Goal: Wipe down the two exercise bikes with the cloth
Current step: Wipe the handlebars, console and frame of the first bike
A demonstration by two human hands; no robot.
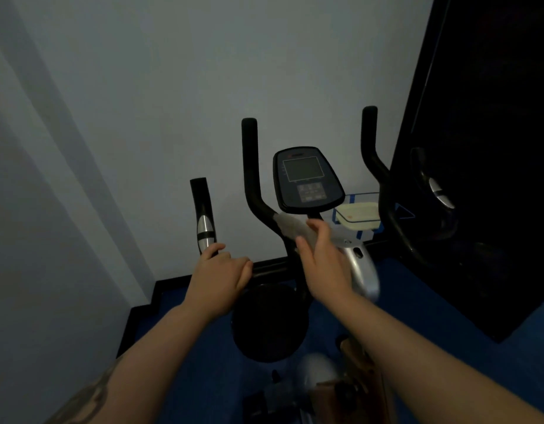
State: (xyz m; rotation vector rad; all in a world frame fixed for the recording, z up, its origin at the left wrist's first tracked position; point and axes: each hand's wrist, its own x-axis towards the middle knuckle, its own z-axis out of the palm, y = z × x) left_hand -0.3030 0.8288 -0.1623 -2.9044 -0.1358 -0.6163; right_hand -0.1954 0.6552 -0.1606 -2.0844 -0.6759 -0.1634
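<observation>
An exercise bike stands in front of me, with a dark console (307, 180) and black handlebars (250, 166) rising on both sides. My left hand (219, 280) grips the left handlebar just below its silver sensor grip (204, 232). My right hand (324, 261) holds a grey cloth (290, 226) pressed around the bent part of the inner left bar, under the console. The bike's silver post (364, 270) shows behind my right hand. Only one bike is clearly visible.
A pale wall (173, 87) is close behind the bike. A tall dark panel (478, 148) stands at the right, reflecting a handlebar. A clear container with a cream lid (361, 215) sits beyond the console. Blue floor (371, 307) lies below.
</observation>
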